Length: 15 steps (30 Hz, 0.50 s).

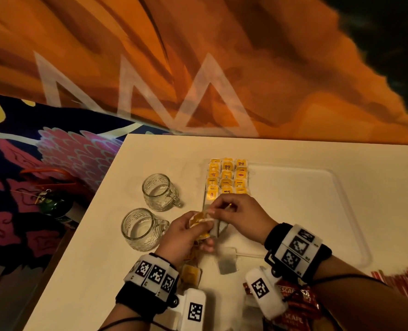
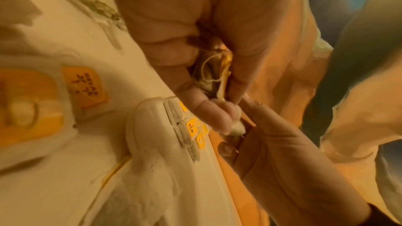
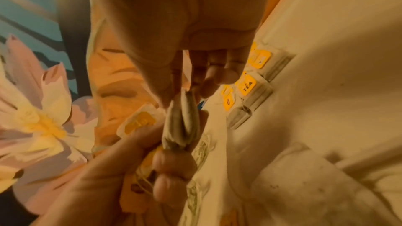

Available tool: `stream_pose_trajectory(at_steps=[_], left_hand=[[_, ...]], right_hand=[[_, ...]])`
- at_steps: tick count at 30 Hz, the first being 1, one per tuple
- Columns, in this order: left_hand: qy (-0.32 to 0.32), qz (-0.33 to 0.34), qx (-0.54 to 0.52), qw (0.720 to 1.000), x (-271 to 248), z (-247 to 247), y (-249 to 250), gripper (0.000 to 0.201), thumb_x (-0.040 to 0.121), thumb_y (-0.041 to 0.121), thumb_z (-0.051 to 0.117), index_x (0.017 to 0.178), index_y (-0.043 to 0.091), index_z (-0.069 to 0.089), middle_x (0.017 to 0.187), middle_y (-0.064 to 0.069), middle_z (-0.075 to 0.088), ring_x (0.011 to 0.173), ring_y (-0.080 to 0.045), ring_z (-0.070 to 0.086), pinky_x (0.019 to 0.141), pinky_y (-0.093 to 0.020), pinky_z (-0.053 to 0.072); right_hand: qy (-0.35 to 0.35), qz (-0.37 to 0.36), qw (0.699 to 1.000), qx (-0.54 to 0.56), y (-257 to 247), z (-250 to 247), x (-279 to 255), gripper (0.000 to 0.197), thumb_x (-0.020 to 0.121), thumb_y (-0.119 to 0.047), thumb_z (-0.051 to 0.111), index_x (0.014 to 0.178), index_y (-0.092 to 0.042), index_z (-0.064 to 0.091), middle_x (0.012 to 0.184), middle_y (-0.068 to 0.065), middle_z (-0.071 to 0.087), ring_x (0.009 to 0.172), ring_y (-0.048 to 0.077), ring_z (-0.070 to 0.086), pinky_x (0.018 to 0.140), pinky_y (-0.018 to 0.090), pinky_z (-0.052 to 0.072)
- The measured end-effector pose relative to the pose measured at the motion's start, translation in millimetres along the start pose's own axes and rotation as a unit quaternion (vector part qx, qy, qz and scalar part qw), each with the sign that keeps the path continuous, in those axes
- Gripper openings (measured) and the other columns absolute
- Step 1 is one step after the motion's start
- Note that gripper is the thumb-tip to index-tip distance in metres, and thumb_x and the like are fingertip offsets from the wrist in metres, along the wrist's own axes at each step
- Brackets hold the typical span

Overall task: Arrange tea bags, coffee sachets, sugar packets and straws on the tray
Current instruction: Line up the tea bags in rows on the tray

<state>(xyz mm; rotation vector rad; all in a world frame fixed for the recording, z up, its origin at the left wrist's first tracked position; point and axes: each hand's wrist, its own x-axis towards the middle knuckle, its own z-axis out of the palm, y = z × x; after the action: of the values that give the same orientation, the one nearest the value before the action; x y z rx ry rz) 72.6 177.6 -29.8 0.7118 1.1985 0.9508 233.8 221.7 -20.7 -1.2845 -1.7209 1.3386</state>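
Observation:
Both hands meet over the near left edge of the white tray (image 1: 351, 199). My left hand (image 1: 186, 231) grips a bunch of yellow-tagged tea bags (image 1: 199, 220). My right hand (image 1: 236, 212) pinches the top of one grey tea bag (image 3: 183, 123) that stands out of that bunch. Rows of yellow-tagged tea bags (image 1: 227, 176) lie on the tray's far left part. In the left wrist view the bunch (image 2: 214, 75) sits between my left fingers, strings showing. A loose tea bag (image 1: 227, 260) lies on the tray near my wrists. Red coffee sachets (image 1: 293, 304) lie under my right forearm; striped straws (image 1: 399, 279) lie at the right.
Two glass mugs (image 1: 158, 191) (image 1: 141, 229) stand on the white table (image 1: 102, 259), left of the tray. More yellow tea bags (image 1: 191, 274) lie on the table by my left wrist. An orange wall rises behind the table. Beyond the table's left edge lies a patterned floor with small objects.

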Motion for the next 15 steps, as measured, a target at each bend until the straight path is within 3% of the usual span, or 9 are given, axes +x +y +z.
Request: stream_pose_trajectory(at_steps=[3, 5, 9, 12, 15], left_hand=[[-0.023, -0.013, 0.005, 1.000, -5.9, 1.2, 0.9, 0.011, 0.085, -0.002, 0.062, 0.092, 0.005, 0.062, 0.066, -0.007, 0.063, 0.045, -0.017, 0.055, 0.043, -0.026, 0.053], [-0.029, -0.018, 0.004, 0.999, -9.5, 3.0, 1.3, 0.010, 0.085, -0.003, 0.061, 0.091, 0.006, 0.063, 0.067, -0.008, 0.064, 0.043, -0.016, 0.051, 0.041, -0.025, 0.050], [-0.051, -0.042, 0.041, 0.997, -13.6, 2.1, 2.3, 0.008, 0.090, 0.005, 0.053, 0.087, 0.003, 0.060, 0.057, -0.007, 0.057, 0.041, -0.015, 0.040, 0.042, -0.023, 0.042], [-0.105, -0.060, 0.056, 0.991, -15.3, -0.5, 3.2, 0.007, 0.091, 0.006, 0.053, 0.091, 0.003, 0.059, 0.063, -0.012, 0.058, 0.039, -0.013, 0.037, 0.040, -0.022, 0.038], [-0.139, -0.053, 0.070, 0.986, -17.4, -2.5, 1.9, 0.007, 0.083, 0.011, 0.063, 0.087, 0.006, 0.060, 0.068, -0.016, 0.062, 0.041, -0.013, 0.036, 0.040, -0.021, 0.036]], right_hand=[[0.015, 0.030, 0.999, 0.021, 2.0, -3.4, -1.7, 0.007, 0.087, -0.017, 0.069, 0.084, -0.011, 0.071, 0.071, -0.009, 0.061, 0.062, 0.002, 0.049, 0.058, 0.015, 0.040], [0.014, 0.034, 0.999, 0.012, 4.0, -4.4, -4.7, 0.012, 0.089, -0.019, 0.068, 0.088, -0.006, 0.069, 0.072, -0.006, 0.059, 0.063, 0.005, 0.049, 0.059, 0.016, 0.039], [-0.007, -0.012, 0.995, -0.097, 2.3, -8.6, -12.5, 0.009, 0.093, -0.026, 0.061, 0.090, -0.017, 0.063, 0.075, -0.012, 0.057, 0.066, 0.000, 0.049, 0.064, 0.015, 0.040], [0.014, -0.068, 0.988, -0.137, -2.5, -14.8, -16.0, 0.005, 0.093, -0.025, 0.060, 0.092, -0.020, 0.063, 0.085, -0.014, 0.063, 0.081, -0.003, 0.056, 0.073, 0.015, 0.043], [0.033, -0.101, 0.986, -0.132, -6.5, -18.4, -17.6, 0.006, 0.094, -0.023, 0.060, 0.092, -0.018, 0.063, 0.087, -0.012, 0.063, 0.080, -0.002, 0.055, 0.072, 0.010, 0.040]])
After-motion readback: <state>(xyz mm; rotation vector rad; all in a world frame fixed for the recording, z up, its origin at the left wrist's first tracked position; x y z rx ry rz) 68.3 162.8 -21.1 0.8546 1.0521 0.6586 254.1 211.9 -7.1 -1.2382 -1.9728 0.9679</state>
